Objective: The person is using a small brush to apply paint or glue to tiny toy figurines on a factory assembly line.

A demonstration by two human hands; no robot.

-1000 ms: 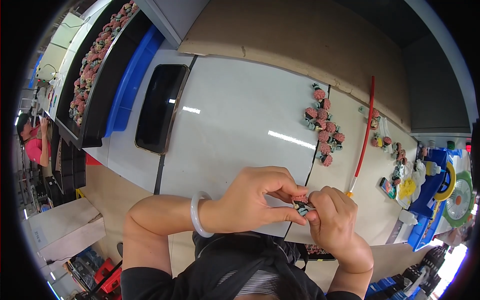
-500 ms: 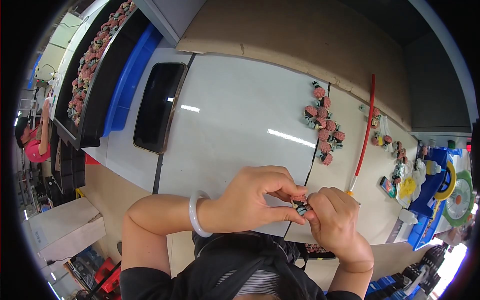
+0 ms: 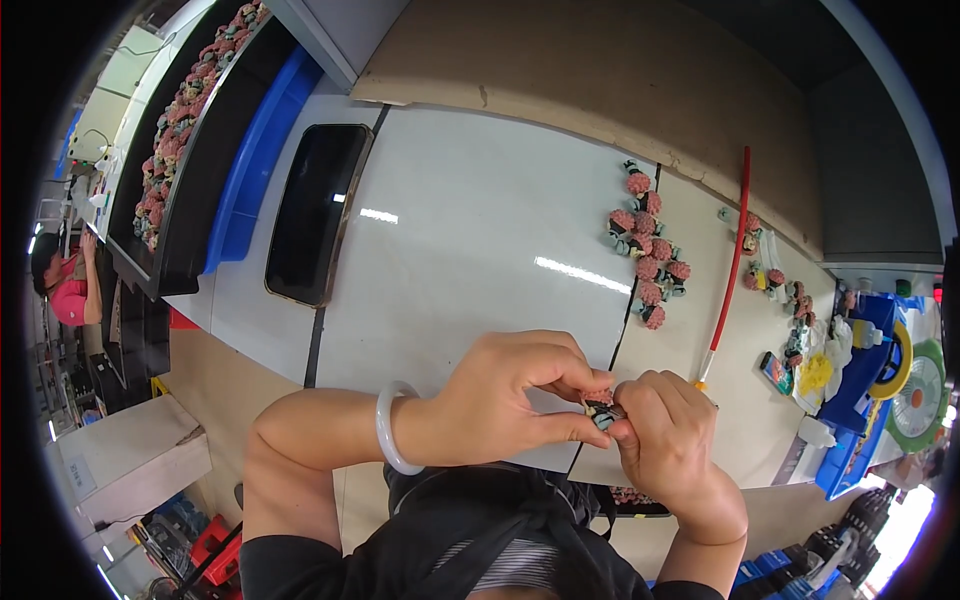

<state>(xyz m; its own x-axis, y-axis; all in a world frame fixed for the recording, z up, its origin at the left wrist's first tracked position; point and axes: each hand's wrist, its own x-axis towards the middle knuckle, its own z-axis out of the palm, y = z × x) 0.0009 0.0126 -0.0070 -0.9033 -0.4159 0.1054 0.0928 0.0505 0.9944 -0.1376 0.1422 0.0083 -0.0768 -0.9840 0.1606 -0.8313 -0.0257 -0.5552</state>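
Note:
Just in front of my body, my left hand (image 3: pixel 500 400) pinches a small figurine (image 3: pixel 599 408) between thumb and fingertips. The figurine has pink bumpy hair and a dark and pale blue-green lower part. My right hand (image 3: pixel 668 425) is closed right up against the figurine's right side, thumb beneath curled fingers. Whatever lies inside those fingers is mostly hidden. Past my right hand, similar pink-haired figurines (image 3: pixel 650 270) lie in a loose cluster on the table.
A phone (image 3: pixel 318 215) lies on the white table (image 3: pixel 470 240). At left, a black tray (image 3: pixel 185 235) full of figurines sits by a blue bin (image 3: pixel 262 160). To the right are a red rod (image 3: pixel 735 260), more figurines (image 3: pixel 800 305) and a green fan (image 3: pixel 915 398). A person (image 3: pixel 72 285) works far left.
My hands stay in nearly the same place, with the right fingers shifting very slightly against the figurine. At far left, the other person's arm has lowered a little.

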